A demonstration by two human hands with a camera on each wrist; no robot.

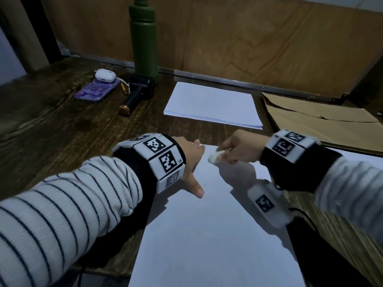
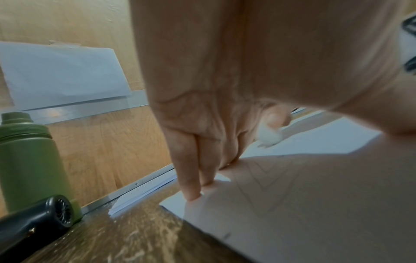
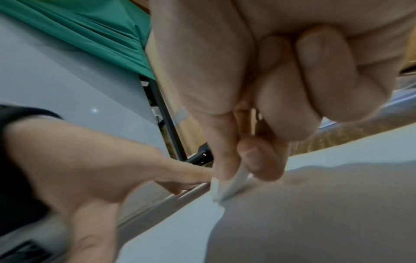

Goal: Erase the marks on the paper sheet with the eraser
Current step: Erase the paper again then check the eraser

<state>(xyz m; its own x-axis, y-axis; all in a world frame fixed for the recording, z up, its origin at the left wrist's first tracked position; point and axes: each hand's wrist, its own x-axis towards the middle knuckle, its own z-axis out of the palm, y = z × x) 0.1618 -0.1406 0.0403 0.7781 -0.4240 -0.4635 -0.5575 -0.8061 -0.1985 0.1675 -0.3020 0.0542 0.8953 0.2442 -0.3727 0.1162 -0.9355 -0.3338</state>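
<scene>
The paper sheet (image 1: pixel 215 235) lies flat on the dark wooden surface (image 1: pixel 51 121), its far edge just short of a stack of blank paper (image 1: pixel 211 104) set toward the surface's rear edge. The right hand (image 1: pixel 238 149) is curled, pinching a small white eraser (image 1: pixel 214 156) between thumb and fingertips; the remaining fingers are folded into the palm. The eraser's lower tip touches the sheet close to its far edge, near the far left corner, as the right wrist view confirms. The eraser appears blurred in the head view. The left hand (image 1: pixel 191 160) lies flat with fingers straight, holding nothing, pressing down on the sheet's far left corner; its thumb is spread toward the near side along the sheet's left edge. The two hands are near each other but apart, the eraser between them. Faint pencil lines (image 2: pixel 265 179) show on the sheet in the left wrist view, beside the left fingertips (image 2: pixel 191 194). At the rear of the surface stand a green bottle (image 1: pixel 144 42) and a black handheld fan (image 1: pixel 138 92); a phone (image 1: pixel 97 91) lies toward the rear left corner.
</scene>
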